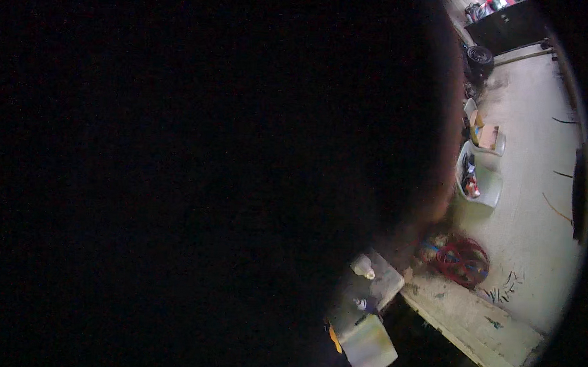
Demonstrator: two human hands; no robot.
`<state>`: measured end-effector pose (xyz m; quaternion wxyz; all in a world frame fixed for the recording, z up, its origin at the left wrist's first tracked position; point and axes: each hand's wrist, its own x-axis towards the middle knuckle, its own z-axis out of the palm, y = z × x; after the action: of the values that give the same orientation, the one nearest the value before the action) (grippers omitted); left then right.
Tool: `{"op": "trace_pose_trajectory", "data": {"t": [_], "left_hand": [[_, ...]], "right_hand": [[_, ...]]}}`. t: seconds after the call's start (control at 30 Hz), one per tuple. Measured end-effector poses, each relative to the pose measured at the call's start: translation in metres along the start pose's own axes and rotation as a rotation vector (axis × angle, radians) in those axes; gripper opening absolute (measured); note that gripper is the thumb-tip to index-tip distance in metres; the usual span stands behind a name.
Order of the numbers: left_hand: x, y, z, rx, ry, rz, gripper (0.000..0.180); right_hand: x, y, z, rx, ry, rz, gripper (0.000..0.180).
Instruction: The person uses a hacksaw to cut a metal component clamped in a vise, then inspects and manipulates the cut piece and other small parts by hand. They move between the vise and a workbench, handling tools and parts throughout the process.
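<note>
Something dark and very close to the camera [242, 182] covers most of the head view. Its blurred edge looks reddish brown, and I cannot make out what it is. Neither my left hand nor my right hand can be recognised. Along the uncovered right side, a small grey table [386, 282] shows at the bottom. On it stand a whitish bottle or cup [362, 266] and a smaller white-and-dark item [361, 304]. A pale plastic seat or container [370, 346] is beside the table, with a yellow-orange object [334, 338] at its left.
A coiled red hose [463, 262] lies on the pale floor [530, 107]. Farther off are a white plastic chair [488, 188] bearing small items and another with a cardboard box [488, 136]. A wheel [480, 55] and a dark cabinet [510, 28] stand at the far end.
</note>
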<state>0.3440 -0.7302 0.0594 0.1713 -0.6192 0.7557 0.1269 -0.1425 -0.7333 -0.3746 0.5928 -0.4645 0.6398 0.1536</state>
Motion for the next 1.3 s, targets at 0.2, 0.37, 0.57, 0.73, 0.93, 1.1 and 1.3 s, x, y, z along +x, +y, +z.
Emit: {"op": "trace_pose_trajectory", "data": {"t": [0.2, 0.37, 0.57, 0.73, 0.93, 1.1, 1.3], "left_hand": [[-0.057, -0.027, -0.020, 0.062, 0.005, -0.075, 0.045], [-0.114, -0.056, 0.008, 0.075, 0.070, -0.061, 0.038], [-0.267, -0.064, 0.161, -0.353, 0.065, -0.315, 0.033], [-0.445, 0.016, 0.362, -1.142, 0.595, -0.794, 0.041], [-0.670, 0.146, 0.517, -1.406, 0.851, -1.675, 0.045], [-0.779, 0.183, 0.533, -1.479, 0.917, -1.921, 0.047], [-0.814, 0.157, 0.570, -1.509, 0.985, -1.851, 0.047]], "right_hand": [[-0.010, -0.072, 0.083, -0.416, -0.074, -0.080, 0.047], [0.013, -0.132, 0.142, -0.116, -0.075, -0.219, 0.041], [-0.026, -0.228, 0.257, -0.178, -0.163, -0.298, 0.033], [-0.029, -0.226, 0.345, -0.278, -0.151, -0.556, 0.032], [0.038, -0.218, 0.410, -1.678, -0.275, -1.347, 0.037], [-0.044, -0.265, 0.572, -1.277, -0.423, -1.337, 0.038], [-0.261, -0.327, 0.826, -1.256, -0.787, -1.263, 0.038]]}}
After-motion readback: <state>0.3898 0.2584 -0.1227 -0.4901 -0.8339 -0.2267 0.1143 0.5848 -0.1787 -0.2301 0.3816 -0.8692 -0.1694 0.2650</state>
